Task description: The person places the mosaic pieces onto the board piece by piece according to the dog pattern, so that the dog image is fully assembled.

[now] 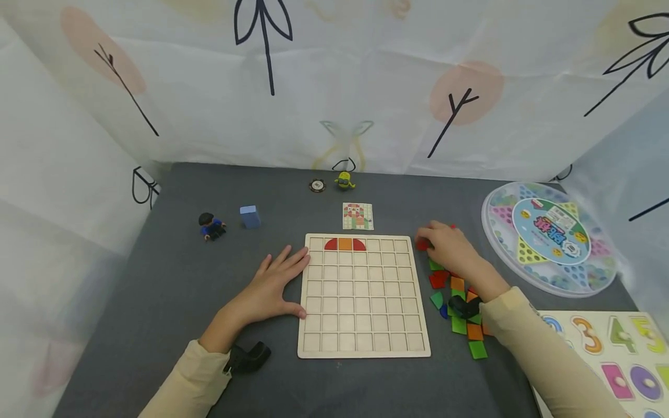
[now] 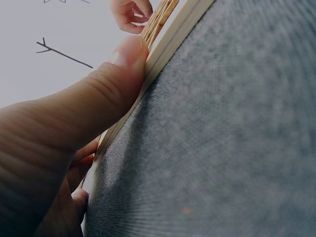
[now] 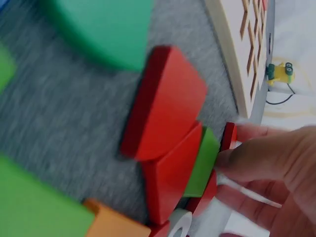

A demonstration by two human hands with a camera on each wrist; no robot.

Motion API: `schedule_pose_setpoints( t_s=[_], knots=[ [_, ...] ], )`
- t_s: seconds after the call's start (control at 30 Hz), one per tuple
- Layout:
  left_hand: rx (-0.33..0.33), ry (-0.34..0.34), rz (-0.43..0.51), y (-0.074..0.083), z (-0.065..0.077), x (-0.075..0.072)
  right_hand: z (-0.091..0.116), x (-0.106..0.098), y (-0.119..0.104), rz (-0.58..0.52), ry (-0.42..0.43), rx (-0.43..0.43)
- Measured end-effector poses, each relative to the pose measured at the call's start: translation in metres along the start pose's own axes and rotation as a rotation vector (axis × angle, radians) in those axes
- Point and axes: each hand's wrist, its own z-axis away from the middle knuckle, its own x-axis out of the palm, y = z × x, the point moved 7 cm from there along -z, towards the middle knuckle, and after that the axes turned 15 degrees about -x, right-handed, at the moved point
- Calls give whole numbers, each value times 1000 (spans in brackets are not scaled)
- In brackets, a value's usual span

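Note:
A wooden grid board lies on the dark table. In its top row sit two red quarter-round tiles with an orange square tile between them. My left hand rests at the board's left edge, fingers spread and thumb touching the rim. Beyond the board's right edge, my right hand pinches a red tile between thumb and fingers at the far end of the loose tiles. Close to those fingers lie a green tile and red tiles. The pinched tile is partly hidden by the fingers.
A small pattern card lies behind the board, with a yellow figure and a round chip farther back. At left are a blue block and a toy figure. A round game box and number board stand at right.

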Motion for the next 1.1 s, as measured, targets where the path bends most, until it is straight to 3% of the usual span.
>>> schedule_pose_setpoints(
  t_s=[0.1, 0.27, 0.4, 0.67, 1.1],
  knots=[
    [0, -3, -4, 0, 0, 1, 2, 1, 1, -73, 1, -4],
    [0, -3, -5, 0, 0, 0, 5, 1, 7, -140, 11, 84],
    [4, -1, -3, 0, 0, 0, 5, 1, 6, -127, 23, 119],
    [4, 3, -8, 1, 0, 0, 2, -1, 1, -77, 51, 109],
    [3, 6, -11, 0, 0, 0, 4, -1, 1, -109, 60, 102]
  ],
)
